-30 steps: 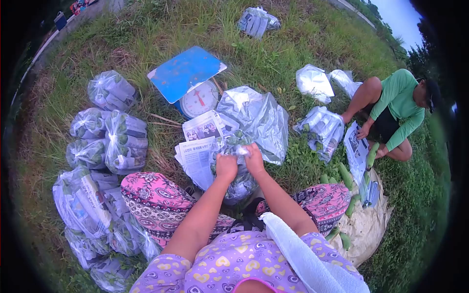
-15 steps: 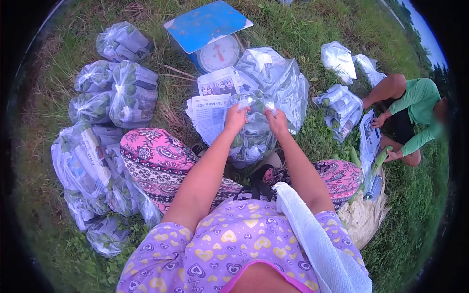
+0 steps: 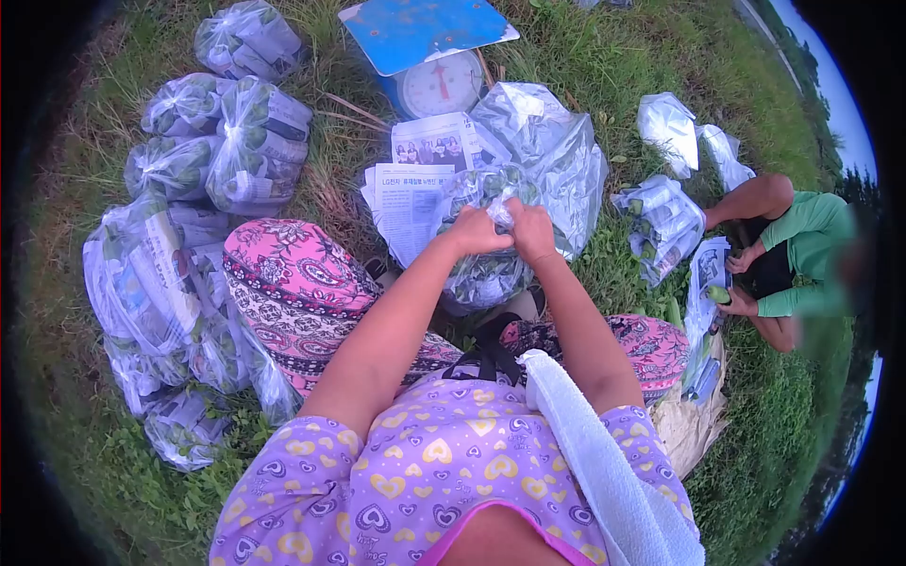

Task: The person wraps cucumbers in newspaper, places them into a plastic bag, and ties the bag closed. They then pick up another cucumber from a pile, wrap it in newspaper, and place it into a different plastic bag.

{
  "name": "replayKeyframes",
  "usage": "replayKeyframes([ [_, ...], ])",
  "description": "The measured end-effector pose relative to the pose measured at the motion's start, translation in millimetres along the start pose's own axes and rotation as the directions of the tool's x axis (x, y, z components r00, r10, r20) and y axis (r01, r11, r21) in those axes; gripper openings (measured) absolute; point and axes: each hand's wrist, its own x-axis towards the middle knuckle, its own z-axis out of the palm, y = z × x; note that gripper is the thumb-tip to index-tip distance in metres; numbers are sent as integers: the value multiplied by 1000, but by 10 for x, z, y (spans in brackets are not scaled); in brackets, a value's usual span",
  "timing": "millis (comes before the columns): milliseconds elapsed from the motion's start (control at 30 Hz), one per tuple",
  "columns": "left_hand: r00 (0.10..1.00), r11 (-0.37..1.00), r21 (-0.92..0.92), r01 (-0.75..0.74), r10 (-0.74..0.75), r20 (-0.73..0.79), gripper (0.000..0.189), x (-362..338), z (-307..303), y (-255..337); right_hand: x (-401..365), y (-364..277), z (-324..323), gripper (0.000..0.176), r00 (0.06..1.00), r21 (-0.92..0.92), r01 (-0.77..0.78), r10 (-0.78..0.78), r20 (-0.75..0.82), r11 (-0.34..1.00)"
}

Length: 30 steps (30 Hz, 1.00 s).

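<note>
Between my legs sits a clear plastic bag filled with green vegetables and newspaper. My left hand is closed on the gathered top of the bag. Close beside it, my right hand grips the same bunched plastic, and the two hands nearly touch. Sheets of newspaper lie just left of the bag. Behind and to the right of it spreads a heap of clear plastic bags.
A blue-topped dial scale stands at the far side. Filled bags are piled along my left. At right, a person in green sleeves holds a green vegetable over newspaper, near another filled bag and a tan sack.
My hands have come together, drawing the bag's spread top corners into one bunch. The person at right has shifted the vegetable onto the newspaper.
</note>
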Motion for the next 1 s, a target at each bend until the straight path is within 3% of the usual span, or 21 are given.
replayKeyframes([
  [100, 999, 999, 38, 20, -21, 43, 56, 71, 112, -159, 13, -11, -18, 20, 996, 44, 53, -49, -81, 998],
  [200, 999, 999, -41, 26, -24, 39, 57, 23, 68, -109, 17, 8, -35, 19, 990, 78, 87, -77, -120, 993],
  [300, 994, 910, -405, 85, -105, -28, 51, 28, 51, -76, -13, -20, 28, 18, 990, 78, 56, -45, -135, 995],
  [467, 977, 969, -217, 120, -154, -147, 46, 68, 190, -77, -57, -94, 146, 21, 998, -7, -53, 53, -33, 999],
  [567, 942, 958, -239, 161, -221, -254, 45, 118, 283, -181, -82, -117, 67, 33, 976, 153, 109, -77, -206, 982],
  [600, 923, 946, -270, 180, -257, -285, 45, 127, 296, -195, -83, -62, 107, 38, 984, 445, 40, 42, -173, 894],
  [667, 929, 950, -249, 187, -254, -271, 44, 106, 249, -147, -82, 130, 221, 49, 973, 873, -111, 232, -2, 474],
  [767, 930, 970, -191, 152, -206, -303, 43, 82, 226, -94, 36, 176, 8, 65, 800, 908, -413, 504, 327, 65],
  [800, 935, 971, -194, 141, -195, -296, 43, 31, 147, -28, 90, 19, -119, 55, 776, 853, -471, 564, 281, 223],
  [900, 925, 964, -236, 120, -195, -327, 44, -17, 102, 6, 207, 277, 191, 31, 933, 656, -343, 325, 155, 672],
  [1000, 918, 948, -286, 141, -233, -320, 45, 38, 133, -56, 274, -68, -331, 13, 894, 474, -391, 447, -8, 789],
])
